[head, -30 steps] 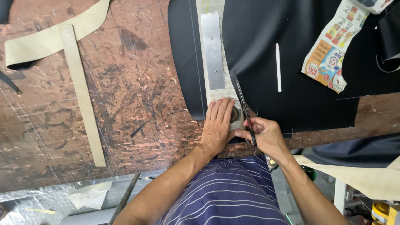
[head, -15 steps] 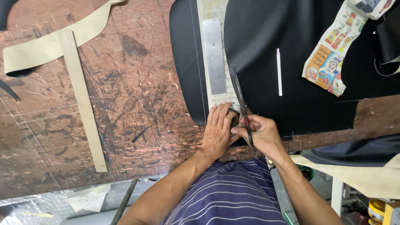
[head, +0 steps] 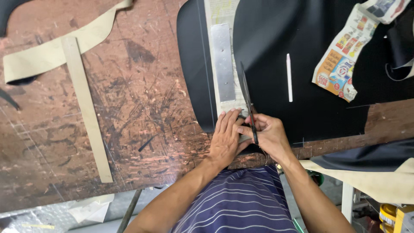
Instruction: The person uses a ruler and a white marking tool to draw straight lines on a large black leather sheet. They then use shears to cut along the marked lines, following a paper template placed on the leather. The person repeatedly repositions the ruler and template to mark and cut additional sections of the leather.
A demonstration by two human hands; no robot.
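Note:
My right hand [head: 268,137] grips the handles of long dark scissors [head: 247,100], whose blades point away from me along a slit in a black sheet of material [head: 310,86]. My left hand [head: 225,138] lies flat, fingers together, pressing the near end of the narrow black strip [head: 196,73] and the pale pattern paper [head: 230,102] under it. A grey metal ruler [head: 223,60] lies on that paper between strip and sheet. A thin white marking stick [head: 289,77] rests on the black sheet to the right of the scissors.
The worn brown worktable [head: 129,112] carries a long beige strip [head: 86,108] and a curved beige piece [head: 47,54] at the left. A folded printed paper [head: 345,56] lies at the upper right. Dark and beige material [head: 379,172] hangs off the near right edge.
The scissors and my right hand have shifted slightly forward along the cut; my left hand stays pressed flat on the strip's near end.

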